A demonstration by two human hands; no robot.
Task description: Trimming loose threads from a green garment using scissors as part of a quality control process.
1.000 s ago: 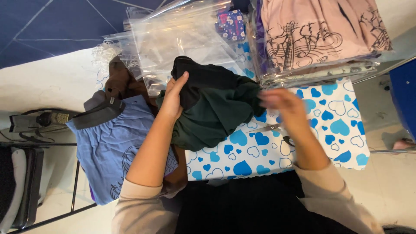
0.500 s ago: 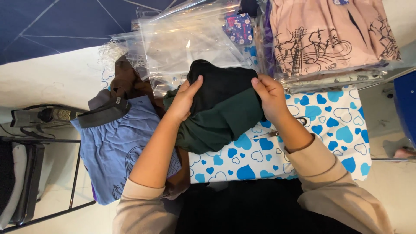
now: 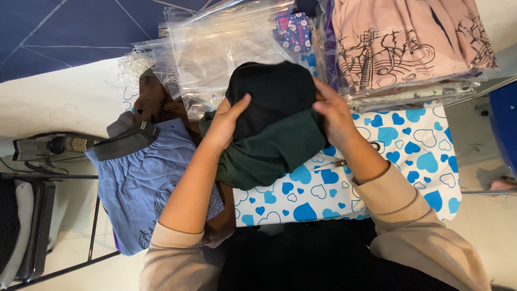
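A folded dark green garment with a black top part (image 3: 272,126) is held over a table covered with a white cloth with blue hearts (image 3: 409,161). My left hand (image 3: 226,123) grips its left edge, thumb lying on the black part. My right hand (image 3: 334,116) grips its right edge. Behind the garment lies a pile of clear plastic bags (image 3: 221,48). Scissors (image 3: 344,161) lie on the cloth, partly hidden under my right wrist.
A stack of bagged pink printed shirts (image 3: 404,43) sits at the back right. A blue shirt (image 3: 145,183) and a brown garment (image 3: 153,102) lie at the left. A black folding chair (image 3: 32,215) stands at the far left.
My right hand came from above the cloth to the garment's right edge and took hold. The bundle has since been raised slightly toward the plastic bags.
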